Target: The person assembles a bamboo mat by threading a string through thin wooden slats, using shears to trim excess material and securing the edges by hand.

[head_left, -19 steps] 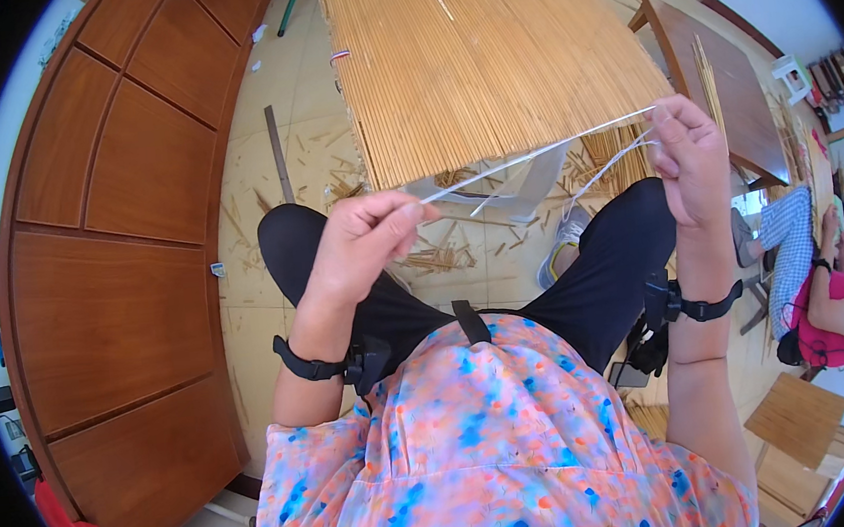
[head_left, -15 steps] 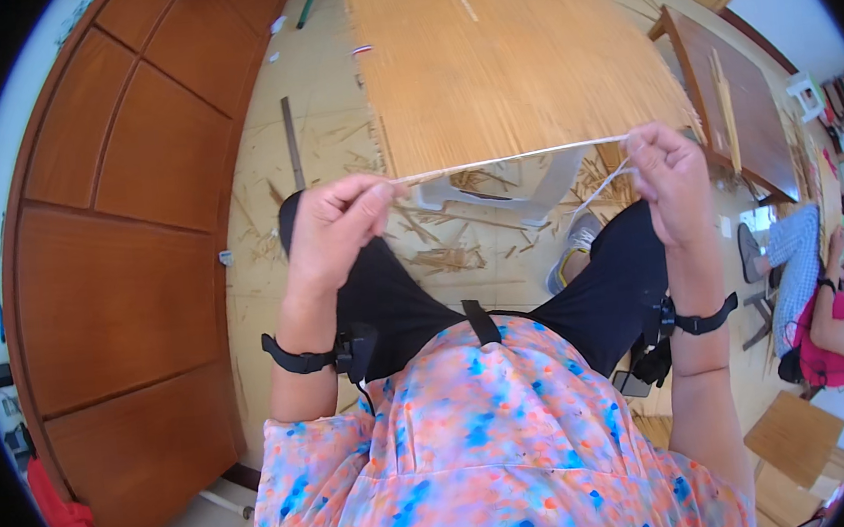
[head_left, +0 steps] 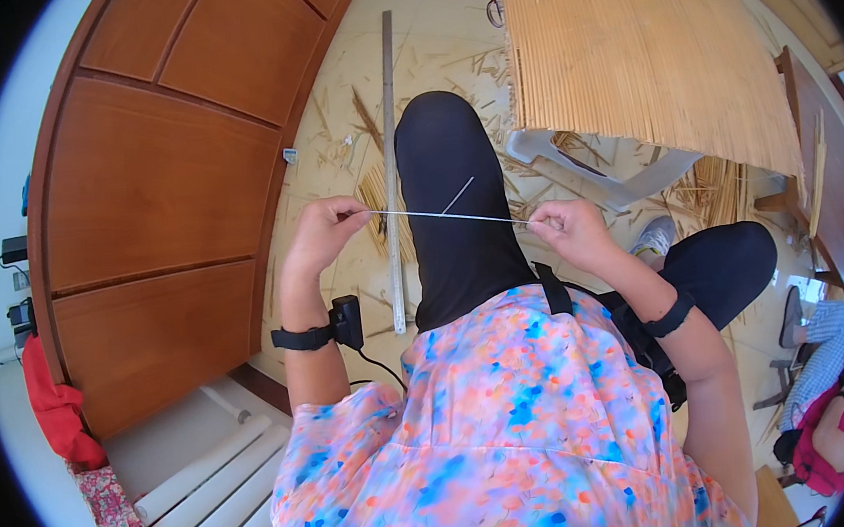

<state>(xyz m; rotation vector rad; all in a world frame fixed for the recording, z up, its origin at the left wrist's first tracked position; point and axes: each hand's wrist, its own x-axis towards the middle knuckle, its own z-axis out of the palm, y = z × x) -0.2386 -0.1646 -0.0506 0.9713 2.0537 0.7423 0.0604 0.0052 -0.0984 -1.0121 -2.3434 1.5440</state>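
A thin pale string [head_left: 407, 212] is stretched taut above my left thigh, in black trousers. My left hand [head_left: 324, 234] pinches one end, and my right hand [head_left: 572, 230] pinches the other. Near the middle, a short thin straight piece [head_left: 458, 194] slants away from the string; whether it is a string tail or something else I cannot tell. Beyond my right hand lies a sheet of narrow wooden slats [head_left: 624, 45], its near edge ragged. Neither hand touches it.
A white plastic stool [head_left: 670, 170] shows under the sheet's near edge. A long metal ruler [head_left: 392, 166] lies on the floor among scattered slat scraps. At left stands a brown panelled wooden cabinet [head_left: 153, 177]. On the right are a wooden table [head_left: 827, 158] and another person [head_left: 833, 433].
My view has swung left, so the slat sheet appears farther right. The string has moved from before the sheet's near edge to above my left thigh, and my hands are closer together.
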